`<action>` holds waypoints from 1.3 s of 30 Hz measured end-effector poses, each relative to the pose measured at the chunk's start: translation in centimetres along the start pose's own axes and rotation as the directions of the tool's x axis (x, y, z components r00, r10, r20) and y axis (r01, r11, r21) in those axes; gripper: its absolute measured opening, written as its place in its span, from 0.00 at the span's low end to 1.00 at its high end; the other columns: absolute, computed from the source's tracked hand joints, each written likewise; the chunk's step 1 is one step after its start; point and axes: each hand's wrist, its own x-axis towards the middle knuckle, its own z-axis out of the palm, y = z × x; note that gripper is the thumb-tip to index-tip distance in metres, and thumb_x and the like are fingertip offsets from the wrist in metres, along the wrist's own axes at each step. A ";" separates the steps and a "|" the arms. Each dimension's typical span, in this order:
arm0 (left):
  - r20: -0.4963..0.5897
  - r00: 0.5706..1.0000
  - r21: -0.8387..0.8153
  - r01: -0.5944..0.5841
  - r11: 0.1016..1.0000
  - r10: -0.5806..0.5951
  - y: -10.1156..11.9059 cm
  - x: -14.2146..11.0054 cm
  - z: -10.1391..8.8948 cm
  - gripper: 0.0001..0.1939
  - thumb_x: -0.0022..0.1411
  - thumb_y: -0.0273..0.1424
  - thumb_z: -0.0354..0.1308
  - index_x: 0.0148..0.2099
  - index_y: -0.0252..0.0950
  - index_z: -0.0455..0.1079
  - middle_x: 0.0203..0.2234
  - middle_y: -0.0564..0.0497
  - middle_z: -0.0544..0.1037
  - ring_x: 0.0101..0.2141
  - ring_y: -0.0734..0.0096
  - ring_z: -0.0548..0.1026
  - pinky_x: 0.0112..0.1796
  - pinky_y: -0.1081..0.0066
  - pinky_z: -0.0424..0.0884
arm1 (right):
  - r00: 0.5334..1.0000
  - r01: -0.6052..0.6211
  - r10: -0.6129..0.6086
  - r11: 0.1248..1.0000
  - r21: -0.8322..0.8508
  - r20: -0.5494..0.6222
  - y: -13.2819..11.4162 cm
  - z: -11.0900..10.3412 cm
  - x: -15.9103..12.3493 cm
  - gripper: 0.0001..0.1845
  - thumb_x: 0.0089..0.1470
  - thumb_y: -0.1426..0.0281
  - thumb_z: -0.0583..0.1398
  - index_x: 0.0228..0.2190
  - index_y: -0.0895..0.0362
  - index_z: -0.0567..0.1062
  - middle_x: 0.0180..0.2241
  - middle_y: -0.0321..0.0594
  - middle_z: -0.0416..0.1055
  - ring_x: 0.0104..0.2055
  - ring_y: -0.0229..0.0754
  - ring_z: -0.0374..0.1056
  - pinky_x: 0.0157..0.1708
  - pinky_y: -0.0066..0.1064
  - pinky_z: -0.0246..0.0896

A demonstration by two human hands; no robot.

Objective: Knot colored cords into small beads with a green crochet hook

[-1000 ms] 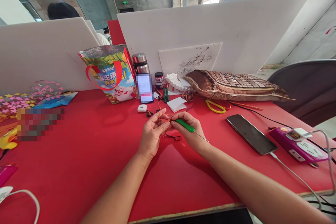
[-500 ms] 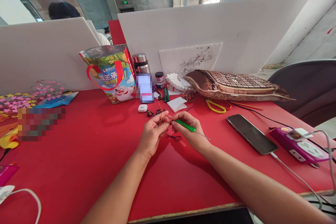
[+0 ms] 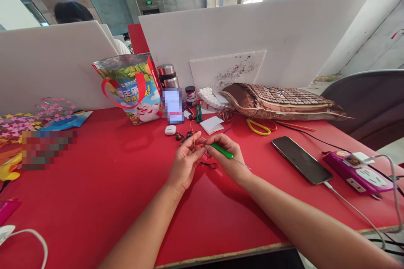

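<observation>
My right hand (image 3: 232,159) is closed around a green-handled crochet hook (image 3: 223,151), its thin metal shaft slanting out toward my wrist. Close against it, my left hand (image 3: 186,162) pinches a small piece of orange and dark yarn (image 3: 202,144), with a strand running up over a raised finger. The fingers hide most of the yarn piece. A dark yarn tail (image 3: 211,165) loops onto the red table below the hands. Just beyond my left fingertips lies a bunch of black and orange yarn work (image 3: 181,136).
Behind the hands stand a propped phone (image 3: 173,107), a folded white paper (image 3: 212,125), a multicoloured yarn ball (image 3: 225,114) and a gift bag (image 3: 132,88). To the right lie yellow-handled scissors (image 3: 258,127), a charging phone (image 3: 301,159) and a purple power strip (image 3: 360,172).
The hands stay together and keep their grip, with only slight finger movement at the yarn. The whole view has shifted slightly.
</observation>
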 end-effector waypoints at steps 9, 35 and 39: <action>-0.022 1.000 -0.044 -0.014 0.999 0.013 0.5 0.1 -0.1 0.29 0.46 0.23 0.80 0.52 0.35 0.83 0.32 0.54 0.80 0.27 0.82 0.72 0.27 0.82 0.66 | 0.999 -0.014 0.016 0.998 -0.055 0.040 -0.2 -0.4 -0.1 0.13 0.54 0.61 0.73 0.36 0.53 0.78 0.30 0.35 0.76 0.31 0.39 0.73 0.35 0.33 0.71; -0.004 0.997 -0.125 0.071 0.990 -0.072 0.9 -0.1 0.2 0.31 0.43 0.20 0.80 0.52 0.33 0.82 0.30 0.55 0.81 0.24 0.83 0.72 0.24 0.82 0.64 | 0.997 -0.073 0.071 0.988 0.139 0.016 -0.4 0.3 0.0 0.15 0.50 0.63 0.76 0.34 0.53 0.78 0.31 0.34 0.77 0.32 0.39 0.75 0.38 0.34 0.73; 0.004 0.997 -0.122 0.075 0.990 -0.075 1.2 -0.1 0.1 0.30 0.45 0.20 0.79 0.52 0.32 0.82 0.31 0.55 0.81 0.23 0.86 0.67 0.23 0.83 0.61 | 0.999 -0.036 0.034 0.991 0.127 0.016 -0.6 0.1 0.1 0.14 0.53 0.59 0.75 0.34 0.53 0.80 0.31 0.35 0.78 0.32 0.40 0.75 0.40 0.36 0.73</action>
